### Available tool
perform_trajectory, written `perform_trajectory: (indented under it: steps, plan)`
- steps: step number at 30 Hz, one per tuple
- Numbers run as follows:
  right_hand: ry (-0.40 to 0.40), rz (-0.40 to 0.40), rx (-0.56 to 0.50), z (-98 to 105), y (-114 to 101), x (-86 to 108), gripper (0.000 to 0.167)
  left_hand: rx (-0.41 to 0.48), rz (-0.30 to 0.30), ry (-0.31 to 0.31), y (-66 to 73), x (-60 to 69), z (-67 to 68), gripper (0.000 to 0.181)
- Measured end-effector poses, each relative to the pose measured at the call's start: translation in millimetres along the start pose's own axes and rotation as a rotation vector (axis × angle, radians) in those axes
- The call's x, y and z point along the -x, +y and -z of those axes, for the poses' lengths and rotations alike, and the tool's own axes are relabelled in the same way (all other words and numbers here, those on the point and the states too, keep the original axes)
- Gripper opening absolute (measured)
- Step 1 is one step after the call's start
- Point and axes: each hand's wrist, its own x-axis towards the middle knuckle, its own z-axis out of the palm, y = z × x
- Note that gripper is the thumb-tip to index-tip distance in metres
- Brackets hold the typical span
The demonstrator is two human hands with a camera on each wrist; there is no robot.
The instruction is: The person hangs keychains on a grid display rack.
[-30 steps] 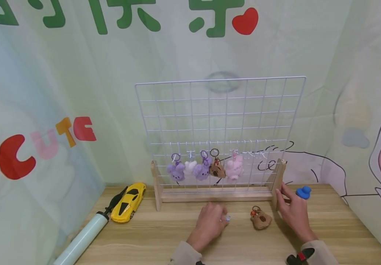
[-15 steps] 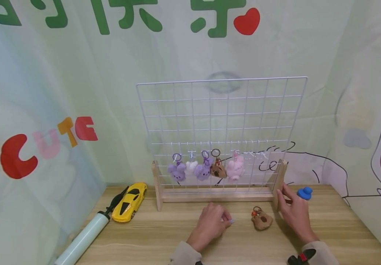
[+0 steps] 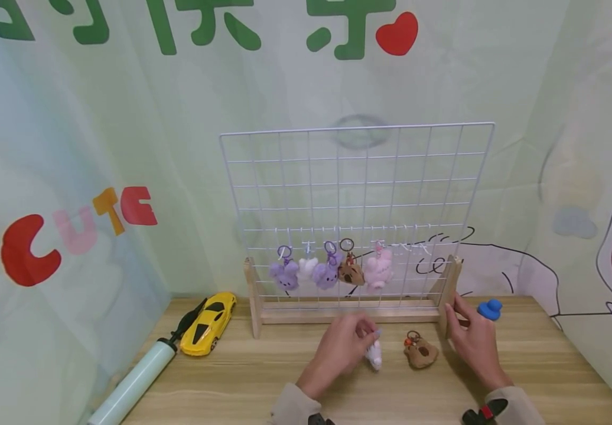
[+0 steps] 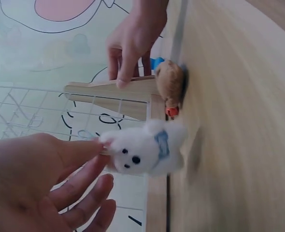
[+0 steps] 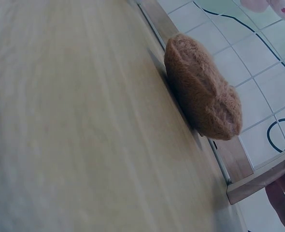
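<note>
Compared with the frame half a second ago, the pump (image 3: 136, 381) and the yellow car (image 3: 208, 326) at the left of the bench (image 3: 221, 392) are unchanged. The row of soft toys on the wire rack (image 3: 356, 126) is also unchanged. The left hand (image 3: 342, 345) is higher and nearer the rack. The white toy (image 3: 374, 356), previously a pale speck at the fingertips, is now in view. The brown toy (image 3: 420, 354) and the right hand (image 3: 473, 341) keep their positions.

Left hand: the thumb and index finger pinch the white toy at the head end; the remaining fingers (image 4: 90, 199) are apart and loosely bent. The toy hangs below the pinch, its blue bow facing the left wrist camera. Contact between toy and bench cannot be told.

Brown toy: lies on the bench between the two hands, touching neither.

Right hand: the thumb and fingers pinch the rack's right wooden upright (image 3: 452, 275). The blue object (image 3: 490, 309) stands just beyond.
</note>
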Motion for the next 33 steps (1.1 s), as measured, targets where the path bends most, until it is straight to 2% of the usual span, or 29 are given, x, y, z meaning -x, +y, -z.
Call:
perform_trajectory:
  steps: [3,10,13,21,28,33]
  plan:
    - [-0.001,0.001,0.001,0.3,-0.3,-0.2,0.045,0.047,-0.035,0.053,4.9,-1.0,3.7,0.004]
    - [-0.008,-0.008,-0.002,0.5,-1.2,0.0,0.045,0.061,-0.168,0.271,16.3,-4.7,8.5,0.008]
    - [-0.01,-0.004,-0.005,0.5,-1.4,-0.4,0.044,0.111,-0.189,0.326,21.2,-5.2,11.0,0.008]
    - [0.029,0.021,-0.004,-0.8,0.4,-0.8,0.043,0.289,-0.244,0.38,38.9,-12.3,10.6,0.011]
    - [0.004,0.009,-0.005,0.9,-0.9,0.3,0.044,0.397,-0.222,0.374,61.5,-23.1,8.4,0.015]
    - [-0.019,-0.004,-0.006,2.6,-1.8,-0.3,0.044,0.466,-0.236,0.41,73.5,-35.3,6.5,0.016]
